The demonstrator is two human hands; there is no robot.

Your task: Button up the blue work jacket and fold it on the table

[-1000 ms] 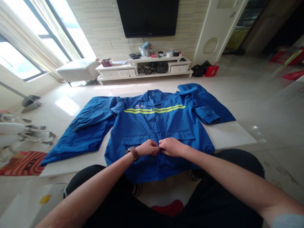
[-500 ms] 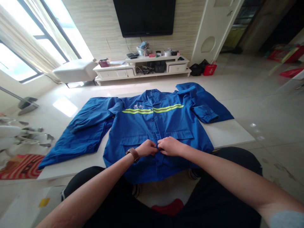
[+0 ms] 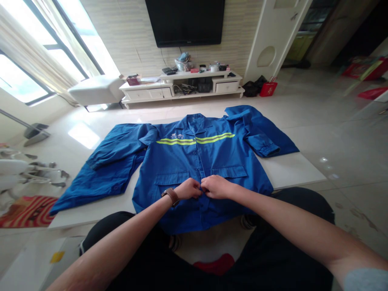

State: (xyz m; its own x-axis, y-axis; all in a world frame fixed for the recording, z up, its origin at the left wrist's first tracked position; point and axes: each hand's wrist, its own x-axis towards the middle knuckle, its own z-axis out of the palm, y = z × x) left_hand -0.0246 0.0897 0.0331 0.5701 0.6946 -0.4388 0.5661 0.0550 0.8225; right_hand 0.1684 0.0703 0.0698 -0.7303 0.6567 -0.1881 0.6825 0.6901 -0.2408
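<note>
A blue work jacket (image 3: pixel 176 157) with a yellow-green reflective stripe lies front side up across a low white table, its collar away from me and its hem over the near edge. Both hands meet at its front placket, below the middle. My left hand (image 3: pixel 188 188), with a brown-strapped watch on the wrist, pinches the fabric at the placket. Close against it, my right hand (image 3: pixel 216 186) has its fingers closed on the other edge of the placket. Any button between the fingertips is hidden. Above the hands the placket shows buttons up to the collar.
More blue clothing (image 3: pixel 100 169) lies under the left sleeve, and some under the right. The white table (image 3: pixel 291 171) shows at both sides. A TV cabinet (image 3: pixel 142 95) and a grey stool (image 3: pixel 95 91) stand beyond. A red striped bag (image 3: pixel 27 212) is at left.
Almost nothing differs. Both hands stay at the same spot on the placket, with only a very slight shift of the view.
</note>
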